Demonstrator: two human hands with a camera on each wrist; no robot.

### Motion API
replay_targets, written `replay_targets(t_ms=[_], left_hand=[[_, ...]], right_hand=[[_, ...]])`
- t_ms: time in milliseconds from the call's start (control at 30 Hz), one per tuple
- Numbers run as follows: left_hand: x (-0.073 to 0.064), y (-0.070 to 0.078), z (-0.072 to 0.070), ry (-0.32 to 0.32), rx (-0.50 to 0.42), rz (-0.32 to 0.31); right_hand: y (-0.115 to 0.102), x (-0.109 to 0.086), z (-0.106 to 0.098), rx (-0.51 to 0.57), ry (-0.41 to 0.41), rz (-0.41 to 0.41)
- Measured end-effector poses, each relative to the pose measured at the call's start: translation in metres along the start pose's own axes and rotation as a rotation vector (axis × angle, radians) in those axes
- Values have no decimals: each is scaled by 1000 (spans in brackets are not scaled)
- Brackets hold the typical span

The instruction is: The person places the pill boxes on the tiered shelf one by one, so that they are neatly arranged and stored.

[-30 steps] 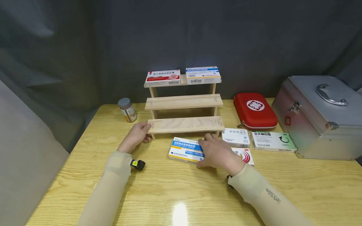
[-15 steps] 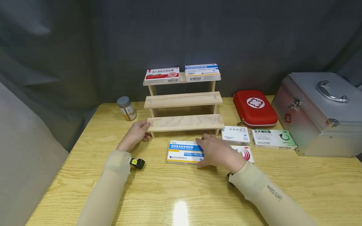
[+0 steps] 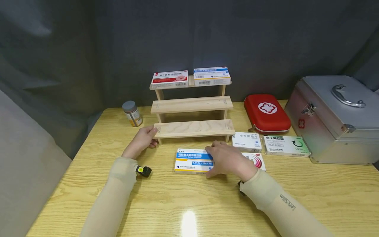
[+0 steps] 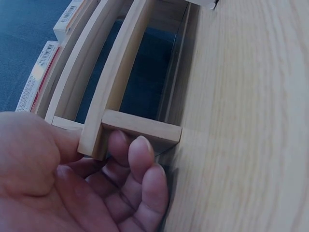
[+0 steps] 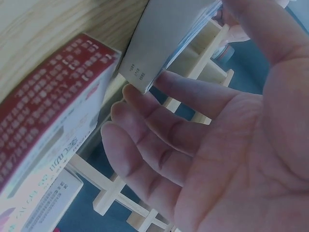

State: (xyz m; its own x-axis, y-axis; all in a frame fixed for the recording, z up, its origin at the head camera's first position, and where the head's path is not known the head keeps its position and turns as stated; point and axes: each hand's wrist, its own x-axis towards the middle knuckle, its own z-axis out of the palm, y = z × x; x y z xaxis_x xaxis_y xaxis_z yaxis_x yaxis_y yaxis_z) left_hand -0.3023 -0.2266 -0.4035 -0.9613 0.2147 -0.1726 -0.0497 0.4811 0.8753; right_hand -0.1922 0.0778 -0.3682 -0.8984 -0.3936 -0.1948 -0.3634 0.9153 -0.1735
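Observation:
My left hand pinches the left end of the lowest step of a three-tier wooden display rack. In the left wrist view, the thumb is over the board while curled fingers sit under it beside the leg. A blue, white and yellow medicine box lies face up in front of the rack. Its right end is in the grip of my right hand, thumb at the near edge and fingers at the far edge; the hand covers that end. Two more boxes, a red-and-white medicine box and a blue-and-white medicine box, occupy the top tier.
Right of the rack lie a white box, a green-and-white box and a pink-ringed box partly behind my right hand. Behind them are a red first-aid case and a silver metal case. A grey-capped bottle stands left.
The blue, white and yellow box has turned until its long edge runs nearly parallel to the rack, its left end coming slightly nearer. Both hands keep their places; the head view shifted slightly.

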Motion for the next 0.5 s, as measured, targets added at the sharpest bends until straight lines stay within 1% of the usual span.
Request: replay_targets(t_ms=[200,367,500], left_hand=[[1,-1,0,0,-2,3],[0,0,0,-3,-8,2],[0,0,0,-3,-14,-2]], right_hand=[[0,0,1,9,4,1],[-1,0,2,22,19,-24],[-1,0,-1,56,30,-44]])
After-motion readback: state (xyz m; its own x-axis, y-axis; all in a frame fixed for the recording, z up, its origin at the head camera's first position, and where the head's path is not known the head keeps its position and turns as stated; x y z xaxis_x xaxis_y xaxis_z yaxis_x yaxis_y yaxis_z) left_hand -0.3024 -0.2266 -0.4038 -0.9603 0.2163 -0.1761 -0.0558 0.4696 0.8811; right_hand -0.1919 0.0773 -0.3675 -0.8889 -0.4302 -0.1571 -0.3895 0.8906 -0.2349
